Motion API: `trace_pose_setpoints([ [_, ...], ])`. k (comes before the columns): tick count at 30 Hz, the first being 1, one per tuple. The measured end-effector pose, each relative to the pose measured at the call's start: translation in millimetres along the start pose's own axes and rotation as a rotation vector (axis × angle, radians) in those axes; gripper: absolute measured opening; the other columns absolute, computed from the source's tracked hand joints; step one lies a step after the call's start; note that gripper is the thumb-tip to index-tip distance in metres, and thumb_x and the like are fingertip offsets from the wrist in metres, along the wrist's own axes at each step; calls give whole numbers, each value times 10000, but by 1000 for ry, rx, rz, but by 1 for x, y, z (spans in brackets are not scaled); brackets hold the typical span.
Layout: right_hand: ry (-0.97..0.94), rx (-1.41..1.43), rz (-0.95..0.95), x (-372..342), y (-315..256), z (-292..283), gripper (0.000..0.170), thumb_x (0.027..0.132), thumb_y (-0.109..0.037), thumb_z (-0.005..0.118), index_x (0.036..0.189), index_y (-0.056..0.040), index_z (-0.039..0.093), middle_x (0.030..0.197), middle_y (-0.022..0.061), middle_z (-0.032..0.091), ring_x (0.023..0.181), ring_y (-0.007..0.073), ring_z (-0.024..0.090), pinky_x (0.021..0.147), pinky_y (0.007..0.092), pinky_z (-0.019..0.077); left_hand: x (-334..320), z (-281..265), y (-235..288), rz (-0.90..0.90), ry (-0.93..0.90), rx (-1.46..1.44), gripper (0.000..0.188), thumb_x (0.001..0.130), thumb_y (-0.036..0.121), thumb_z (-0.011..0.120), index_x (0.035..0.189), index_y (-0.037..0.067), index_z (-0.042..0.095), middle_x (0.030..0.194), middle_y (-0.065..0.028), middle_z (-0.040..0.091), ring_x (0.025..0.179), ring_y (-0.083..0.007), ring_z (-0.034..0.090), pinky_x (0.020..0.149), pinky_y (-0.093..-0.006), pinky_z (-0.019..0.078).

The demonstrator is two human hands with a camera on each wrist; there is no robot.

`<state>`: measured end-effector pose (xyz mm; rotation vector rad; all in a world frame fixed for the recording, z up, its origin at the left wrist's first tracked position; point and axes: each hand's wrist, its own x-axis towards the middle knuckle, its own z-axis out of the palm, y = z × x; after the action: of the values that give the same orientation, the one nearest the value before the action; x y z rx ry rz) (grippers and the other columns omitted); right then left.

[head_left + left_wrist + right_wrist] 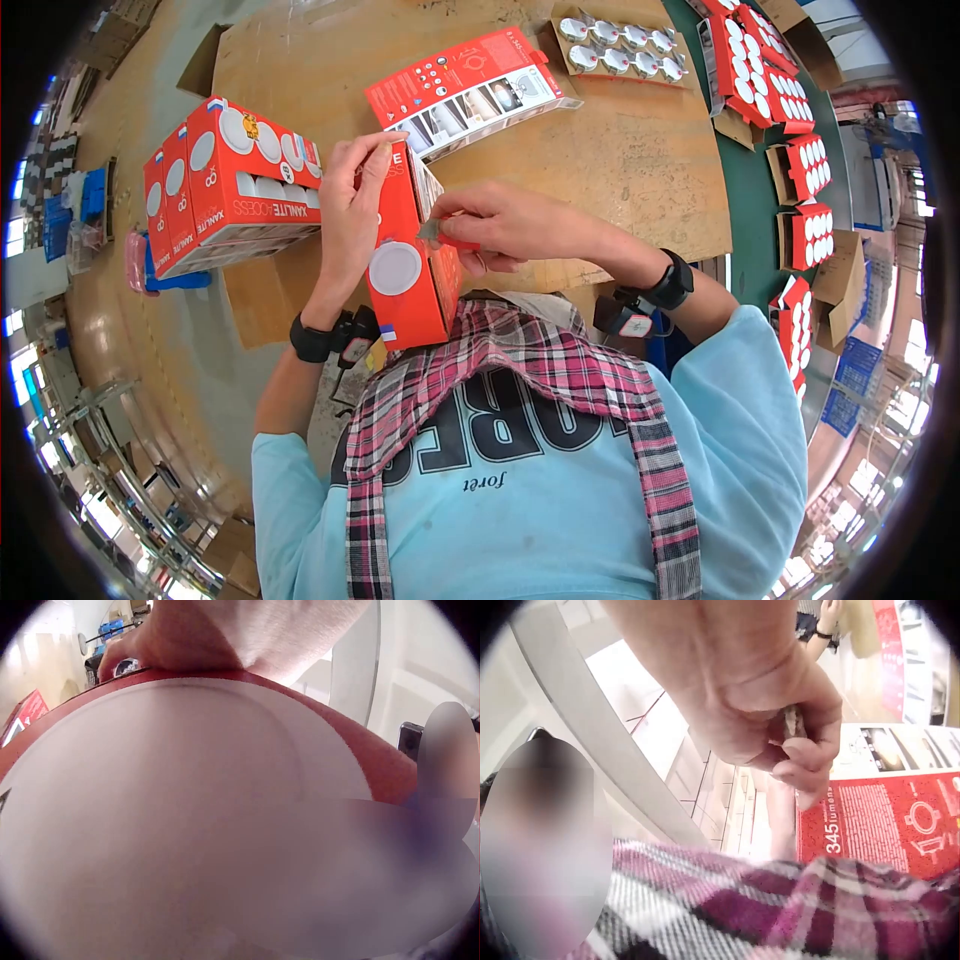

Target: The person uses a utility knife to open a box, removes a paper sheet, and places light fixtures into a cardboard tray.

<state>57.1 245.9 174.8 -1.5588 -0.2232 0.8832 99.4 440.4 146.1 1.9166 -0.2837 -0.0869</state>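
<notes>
A red light-fixture box (405,300) with a white disc printed on it stands close to the person's body in the head view. At its far end the left hand (352,205) grips the edge, fingers bent over the top. The disc fills most of the left wrist view, below the left hand (225,634). Over the box's right side, the right hand (490,225) pinches a small grey flat piece (429,231) between thumb and fingers. In the right wrist view the right hand (772,712) is curled around this piece, and I cannot tell its kind.
Another red box (455,95) lies beyond on the wooden table (640,160). A carton tray (625,50) of silver round lights sits at the far right. Several red boxes (230,190) stand at left; open packs (805,235) line the green surface at right.
</notes>
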Motion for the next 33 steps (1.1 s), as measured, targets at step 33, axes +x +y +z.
trace_pose_setpoints([
  [33,310,-66,-314,-17,14,-80,417,900,-367,599,1144,-30,568,880,33,603,750,88,525,653,256,430,55,11,19,517,-664,285,430,900,233,596,1275,47,498,1207,-127,519,1180,-249,464,1009,-364,357],
])
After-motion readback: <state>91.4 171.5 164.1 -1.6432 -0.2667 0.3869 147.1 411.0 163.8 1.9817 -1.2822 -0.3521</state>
